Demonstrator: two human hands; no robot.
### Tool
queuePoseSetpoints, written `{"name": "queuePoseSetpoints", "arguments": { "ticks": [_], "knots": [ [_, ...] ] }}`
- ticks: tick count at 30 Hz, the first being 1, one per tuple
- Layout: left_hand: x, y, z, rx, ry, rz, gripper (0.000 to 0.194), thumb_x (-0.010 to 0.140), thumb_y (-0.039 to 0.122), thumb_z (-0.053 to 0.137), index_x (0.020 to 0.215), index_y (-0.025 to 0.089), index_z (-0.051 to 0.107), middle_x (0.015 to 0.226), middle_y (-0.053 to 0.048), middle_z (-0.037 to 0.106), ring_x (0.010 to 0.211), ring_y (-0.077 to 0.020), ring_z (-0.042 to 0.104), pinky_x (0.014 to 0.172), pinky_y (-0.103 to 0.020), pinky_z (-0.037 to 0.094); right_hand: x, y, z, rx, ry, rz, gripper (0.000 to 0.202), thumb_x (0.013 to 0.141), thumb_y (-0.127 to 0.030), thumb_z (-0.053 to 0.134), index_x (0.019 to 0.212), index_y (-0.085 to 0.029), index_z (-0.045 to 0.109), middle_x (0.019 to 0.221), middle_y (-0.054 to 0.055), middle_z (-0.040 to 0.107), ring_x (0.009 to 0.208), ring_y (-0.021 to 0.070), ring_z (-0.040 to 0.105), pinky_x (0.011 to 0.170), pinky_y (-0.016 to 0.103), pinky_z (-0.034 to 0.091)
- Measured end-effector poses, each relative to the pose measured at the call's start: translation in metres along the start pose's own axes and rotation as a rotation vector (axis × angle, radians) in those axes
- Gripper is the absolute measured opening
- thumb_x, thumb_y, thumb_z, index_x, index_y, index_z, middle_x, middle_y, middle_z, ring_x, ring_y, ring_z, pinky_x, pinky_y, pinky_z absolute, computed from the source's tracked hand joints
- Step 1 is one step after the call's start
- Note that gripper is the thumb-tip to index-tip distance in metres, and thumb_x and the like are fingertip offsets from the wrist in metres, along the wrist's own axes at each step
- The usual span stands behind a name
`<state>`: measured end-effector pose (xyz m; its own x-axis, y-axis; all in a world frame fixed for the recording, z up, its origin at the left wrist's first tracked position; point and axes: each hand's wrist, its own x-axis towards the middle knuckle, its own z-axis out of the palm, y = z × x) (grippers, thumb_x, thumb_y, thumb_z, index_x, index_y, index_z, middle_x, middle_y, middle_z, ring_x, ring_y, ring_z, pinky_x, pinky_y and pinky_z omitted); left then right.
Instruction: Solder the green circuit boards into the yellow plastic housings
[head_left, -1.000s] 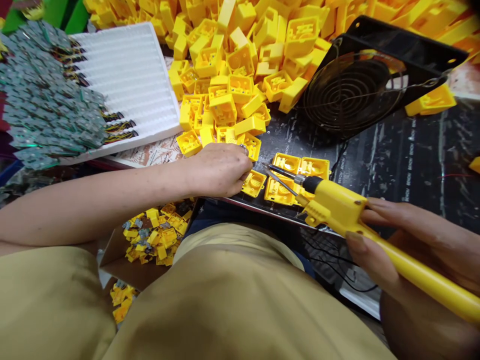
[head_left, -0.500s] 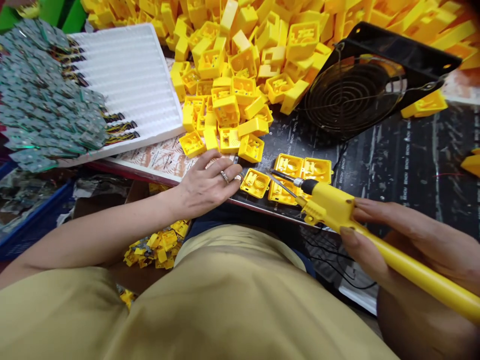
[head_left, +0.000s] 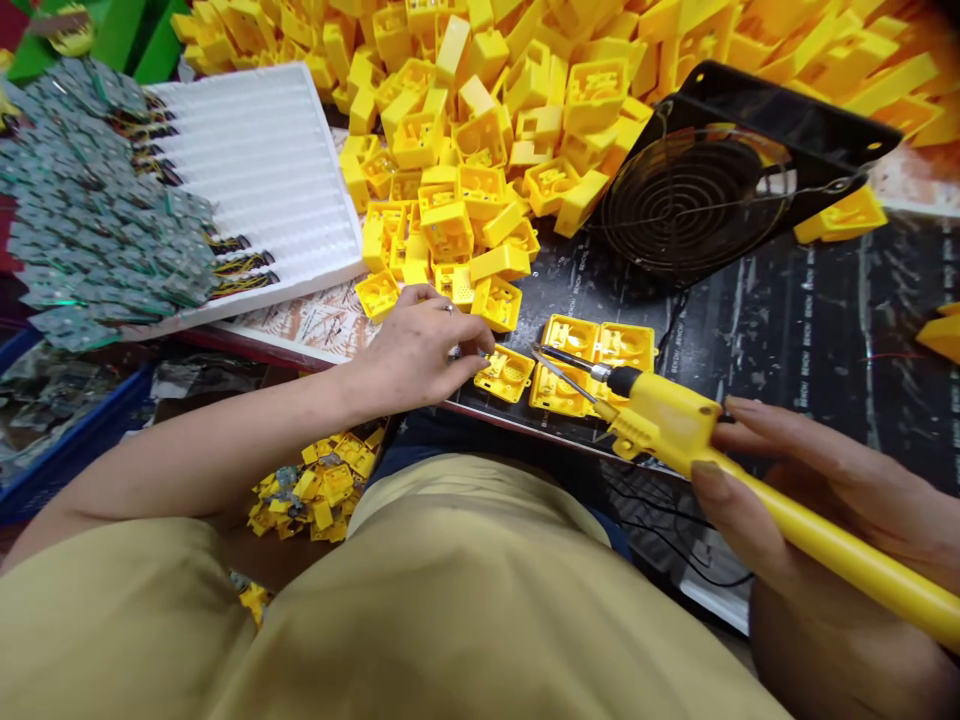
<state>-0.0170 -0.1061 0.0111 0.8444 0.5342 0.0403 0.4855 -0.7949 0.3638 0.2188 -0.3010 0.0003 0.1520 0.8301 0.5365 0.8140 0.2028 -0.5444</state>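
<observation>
Right hand (head_left: 847, 472) is gripping one smooth plastic soldering gun (head_left: 671, 412); left of it, half-curled left hand (head_left: 415, 346), hold unclear, is flanking one boxy yellow casing (head_left: 507, 376).

Smooth plastic soldering iron (head_left: 664, 415) with shiny metal collar (head_left: 601, 372); glossy plastic casings (head_left: 503, 373); matt foam tray (head_left: 259, 165); scuffed, glossy counter (head_left: 757, 320).

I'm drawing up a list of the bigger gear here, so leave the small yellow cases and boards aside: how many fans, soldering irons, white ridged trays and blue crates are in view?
Fan: 1
Soldering iron, in the right hand: 1
White ridged tray: 1
Blue crate, partly in view: 1
Total: 4
</observation>
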Motion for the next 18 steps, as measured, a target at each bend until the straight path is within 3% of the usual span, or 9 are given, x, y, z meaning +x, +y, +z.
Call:
{"name": "queuePoseSetpoints", "arguments": {
  "ticks": [2, 5, 7, 10, 13, 18],
  "knots": [
    [0.005, 0.003, 0.0, 0.104, -0.025, 0.025, 0.017, 0.089, 0.025, 0.054, 0.085, 0.02, 0.07, 0.079, -0.001, 0.074, 0.079, -0.0175, 0.065, 0.086, -0.037, 0.038, 0.0, -0.003, 0.0, -0.018, 0.042, 0.067, 0.044, 0.084, -0.028, 0.076, 0.124, -0.039, 0.063, 0.09, -0.001, 0.072, 0.064, 0.0187, 0.068, 0.047, 0.028, 0.053],
    [0.009, 0.003, 0.001, 0.202, -0.045, 0.05, 0.023, 0.091, 0.026, 0.049, 0.083, 0.019, 0.07, 0.079, -0.002, 0.074, 0.075, -0.0181, 0.065, 0.076, -0.036, 0.035, -0.002, -0.021, 0.003, -0.011, 0.078, 0.381, 0.034, 0.083, -0.032, 0.077, 0.116, -0.035, 0.068, 0.095, 0.002, 0.072, 0.075, 0.0213, 0.069, 0.058, 0.03, 0.058],
    [0.011, 0.004, 0.001, 0.228, -0.063, 0.055, 0.023, 0.09, 0.026, 0.048, 0.083, 0.019, 0.069, 0.076, -0.002, 0.073, 0.072, -0.0178, 0.065, 0.074, -0.035, 0.034, -0.003, -0.027, 0.005, 0.029, 0.072, 0.43, 0.035, 0.084, -0.034, 0.076, 0.118, -0.033, 0.067, 0.096, 0.004, 0.072, 0.074, 0.0207, 0.069, 0.058, 0.03, 0.058],
    [0.015, 0.006, 0.001, 0.257, -0.09, 0.063, 0.022, 0.088, 0.026, 0.048, 0.082, 0.018, 0.069, 0.071, -0.001, 0.072, 0.07, -0.0174, 0.064, 0.073, -0.035, 0.033, -0.002, -0.015, 0.007, 0.04, 0.023, 0.13, 0.042, 0.084, -0.024, 0.075, 0.124, -0.031, 0.064, 0.096, 0.003, 0.072, 0.069, 0.0174, 0.068, 0.054, 0.024, 0.057],
    [0.021, 0.008, 0.002, 0.289, -0.115, 0.078, 0.023, 0.086, 0.025, 0.047, 0.081, 0.017, 0.068, 0.073, -0.003, 0.072, 0.071, -0.0181, 0.064, 0.073, -0.035, 0.034, 0.004, 0.002, 0.011, 0.119, 0.005, -0.198, 0.047, 0.077, -0.011, 0.078, 0.12, -0.022, 0.063, 0.088, 0.002, 0.072, 0.069, 0.0163, 0.068, 0.057, 0.022, 0.058],
    [0.027, 0.01, 0.002, 0.345, -0.151, 0.099, 0.026, 0.086, 0.024, 0.044, 0.079, 0.016, 0.068, 0.075, -0.005, 0.072, 0.073, -0.0204, 0.065, 0.073, -0.037, 0.036, 0.019, -0.001, 0.015, 0.109, -0.102, -0.288, 0.008, 0.09, -0.016, 0.067, 0.093, -0.019, 0.06, 0.071, 0.0, 0.066, 0.062, 0.0117, 0.066, 0.061, 0.016, 0.058]
  ]
}}
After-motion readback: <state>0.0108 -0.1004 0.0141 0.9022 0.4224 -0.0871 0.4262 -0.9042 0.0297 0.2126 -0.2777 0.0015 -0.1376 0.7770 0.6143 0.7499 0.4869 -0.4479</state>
